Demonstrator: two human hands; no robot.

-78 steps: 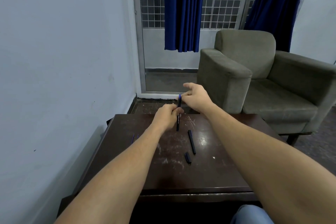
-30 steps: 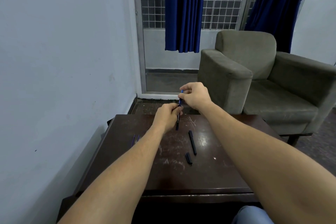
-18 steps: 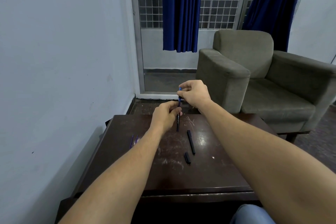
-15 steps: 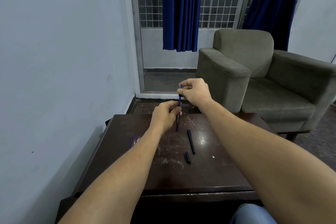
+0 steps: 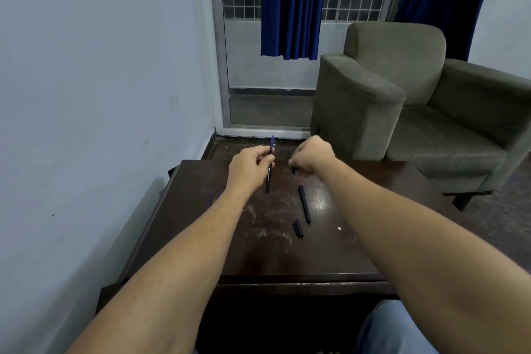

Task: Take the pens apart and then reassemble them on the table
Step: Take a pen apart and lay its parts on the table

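Note:
My left hand (image 5: 251, 165) holds a black pen barrel (image 5: 268, 181) upright over the far part of the dark table (image 5: 258, 256); a thin blue refill (image 5: 272, 144) sticks out of its top. My right hand (image 5: 311, 156) is apart from it to the right, fingers closed on a small dark blue piece (image 5: 293, 169). On the table lie another black barrel (image 5: 304, 203) and a short black cap (image 5: 298, 228). Two thin blue refills (image 5: 214, 198) rest near the left edge.
A grey-green armchair (image 5: 416, 106) stands beyond the table's right corner. A pale wall runs close along the left side. A grilled door with blue curtains (image 5: 291, 6) is behind. My knee in jeans (image 5: 393, 327) is under the near edge.
My right hand has come off the pen's top and moved right and down, carrying a small dark blue piece. The blue refill now stands bare above the barrel in my left hand.

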